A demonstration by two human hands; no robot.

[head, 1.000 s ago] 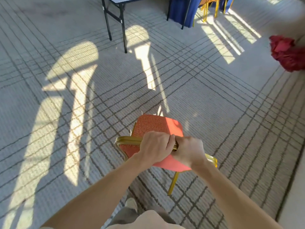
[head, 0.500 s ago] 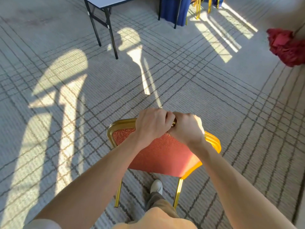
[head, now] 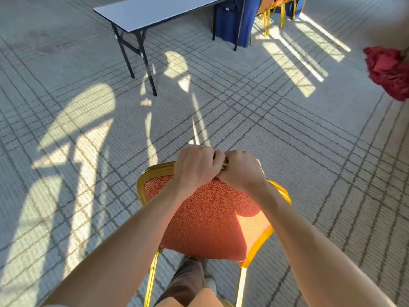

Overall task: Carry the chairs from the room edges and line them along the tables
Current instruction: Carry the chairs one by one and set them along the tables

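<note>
A chair (head: 212,220) with a gold metal frame and orange patterned padding hangs in front of me, its back tilted toward my body. My left hand (head: 197,167) and my right hand (head: 241,171) sit side by side, both closed around the top rail of the frame. The chair's seat is hidden behind its back; two gold legs show below. A folding table (head: 155,12) with a pale top and black legs stands ahead at the upper left.
A table draped in blue cloth (head: 234,23) stands beyond the folding table, with gold-legged chairs (head: 276,9) behind it. A heap of red fabric (head: 389,72) lies at the right edge. Grey lined carpet with sun patches spreads between me and the tables.
I have walked forward with the chair: the folding table now looms larger and nearer. The chair's back has tipped up toward me, hiding the seat that showed a second ago.
</note>
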